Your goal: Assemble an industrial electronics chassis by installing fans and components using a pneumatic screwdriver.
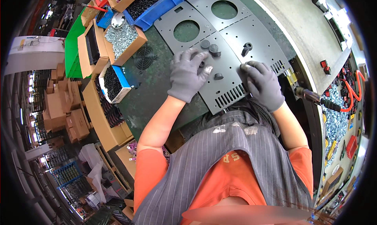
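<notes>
Two grey sheet-metal panels (227,64) lie side by side in front of me, each with a large round cutout and rows of slots near my body. Over the left panel, my left hand (187,76), in a grey glove, pinches a small black round part (202,63) between thumb and fingers. My right hand (262,84), also gloved, rests on the right panel near its slots. Its fingers are curled together, and what they hold, if anything, is hidden. Loose black caps (213,48) and another black cap (218,76) sit on the left panel. A black ring-shaped part (246,48) lies on the right panel.
A black wire fan guard (145,57) lies on the green tabletop (151,93). Boxes of silver screws (121,40) and black screws (112,83) stand left, with a blue bin (151,9) behind. A power screwdriver (314,97) with an orange coiled hose is at right.
</notes>
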A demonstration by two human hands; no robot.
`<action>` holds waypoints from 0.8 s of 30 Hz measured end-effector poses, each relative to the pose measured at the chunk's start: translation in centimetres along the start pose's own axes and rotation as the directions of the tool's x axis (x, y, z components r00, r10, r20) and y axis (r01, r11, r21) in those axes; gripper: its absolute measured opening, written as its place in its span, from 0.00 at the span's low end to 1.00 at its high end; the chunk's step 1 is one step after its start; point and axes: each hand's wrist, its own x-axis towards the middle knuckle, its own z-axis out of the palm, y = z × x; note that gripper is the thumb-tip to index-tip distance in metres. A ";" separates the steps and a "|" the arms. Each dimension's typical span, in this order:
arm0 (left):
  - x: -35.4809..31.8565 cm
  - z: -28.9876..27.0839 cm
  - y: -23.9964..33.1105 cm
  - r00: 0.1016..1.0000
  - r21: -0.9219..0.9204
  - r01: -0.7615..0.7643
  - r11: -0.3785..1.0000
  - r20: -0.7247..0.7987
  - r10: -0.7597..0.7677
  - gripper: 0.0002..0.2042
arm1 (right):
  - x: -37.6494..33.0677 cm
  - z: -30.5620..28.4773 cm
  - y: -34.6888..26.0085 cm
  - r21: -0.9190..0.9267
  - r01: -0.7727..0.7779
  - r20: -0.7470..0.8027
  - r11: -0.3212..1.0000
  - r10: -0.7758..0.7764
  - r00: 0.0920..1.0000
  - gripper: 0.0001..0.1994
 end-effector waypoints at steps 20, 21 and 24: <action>-2.4 -0.1 3.2 0.966 -0.115 -0.229 0.967 0.096 0.240 0.12 | 3.3 -1.1 1.0 -0.020 -0.031 -0.119 0.999 0.028 0.992 0.12; -2.1 -0.3 3.5 0.969 -0.123 -0.214 0.969 0.101 0.227 0.12 | 4.1 -0.7 0.5 -0.047 0.022 -0.101 0.999 -0.027 0.994 0.13; -0.7 -1.8 3.5 0.981 -0.134 -0.181 0.974 0.040 0.188 0.12 | 6.5 0.8 -0.5 -0.080 0.109 0.006 0.991 -0.109 0.994 0.15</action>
